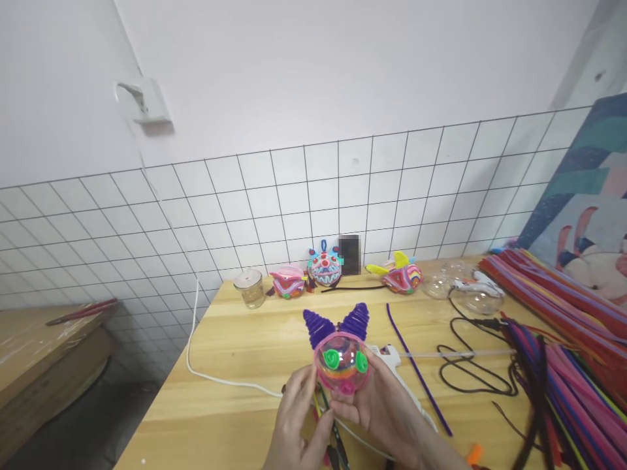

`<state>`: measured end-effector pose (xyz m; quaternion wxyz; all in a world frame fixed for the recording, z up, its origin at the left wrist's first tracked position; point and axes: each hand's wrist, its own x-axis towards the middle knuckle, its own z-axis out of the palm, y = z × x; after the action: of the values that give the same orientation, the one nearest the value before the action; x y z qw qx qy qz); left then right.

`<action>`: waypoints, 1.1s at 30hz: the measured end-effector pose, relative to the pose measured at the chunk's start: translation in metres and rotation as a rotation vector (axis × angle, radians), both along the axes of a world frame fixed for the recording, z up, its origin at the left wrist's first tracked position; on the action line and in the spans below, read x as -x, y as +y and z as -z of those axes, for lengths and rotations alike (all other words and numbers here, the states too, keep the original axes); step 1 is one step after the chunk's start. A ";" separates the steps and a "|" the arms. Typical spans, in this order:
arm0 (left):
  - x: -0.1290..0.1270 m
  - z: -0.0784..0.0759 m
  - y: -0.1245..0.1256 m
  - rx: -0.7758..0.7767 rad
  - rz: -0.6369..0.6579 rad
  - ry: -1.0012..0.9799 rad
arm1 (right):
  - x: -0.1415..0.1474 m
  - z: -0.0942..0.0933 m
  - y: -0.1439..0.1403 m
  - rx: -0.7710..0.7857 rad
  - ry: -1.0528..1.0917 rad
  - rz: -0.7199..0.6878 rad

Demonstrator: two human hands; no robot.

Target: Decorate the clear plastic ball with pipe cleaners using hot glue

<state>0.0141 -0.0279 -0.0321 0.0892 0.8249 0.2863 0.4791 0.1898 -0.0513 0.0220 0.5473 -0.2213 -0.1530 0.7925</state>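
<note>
Bare tabletop beside ball-cradling hands

My left hand came up from the bottom edge, palm turned inward, fingers half curled and the thumb pointing up. My right hand was beside it — fingers bent in a cupping grip, thumb in front. Both wrists were low, the fingertips almost touching — forearms mostly out of view.

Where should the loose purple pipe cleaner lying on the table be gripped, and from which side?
Probably pinch the purple pipe cleaner near its far end, coming from above. That stretch lies flat on bare table, while its middle runs beside the glue gun and its near end sits close to the right hand.
</note>
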 end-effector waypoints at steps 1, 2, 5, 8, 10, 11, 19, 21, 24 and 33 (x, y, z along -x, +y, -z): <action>-0.001 -0.001 -0.001 -0.001 0.001 -0.007 | 0.000 0.000 0.000 0.001 -0.022 0.005; -0.002 -0.002 -0.001 0.005 0.003 -0.013 | -0.001 -0.001 -0.001 0.003 -0.044 0.008; -0.004 -0.006 -0.003 0.028 0.023 -0.020 | -0.004 0.000 -0.001 0.010 -0.086 0.007; -0.005 -0.007 -0.004 0.051 0.050 -0.020 | -0.007 0.000 0.000 0.023 -0.090 -0.013; -0.006 -0.006 -0.004 0.069 0.060 -0.008 | -0.009 -0.002 0.001 0.033 -0.095 -0.020; -0.006 -0.005 -0.004 0.078 0.060 0.003 | -0.010 -0.002 0.001 0.038 -0.102 -0.020; -0.002 0.001 -0.004 0.114 0.074 0.084 | -0.012 -0.004 0.001 0.076 -0.136 -0.015; -0.002 0.002 -0.004 0.118 0.075 0.091 | -0.012 -0.004 0.002 0.085 -0.134 -0.014; -0.002 0.001 -0.003 0.125 0.082 0.091 | -0.012 -0.005 0.002 0.096 -0.134 -0.014; -0.006 -0.005 -0.004 0.073 0.068 0.033 | -0.012 -0.004 0.003 0.125 -0.130 -0.030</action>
<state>0.0200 -0.0314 -0.0268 0.1306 0.8382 0.2766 0.4514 0.2017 -0.0481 0.0257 0.5095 -0.3036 -0.1416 0.7926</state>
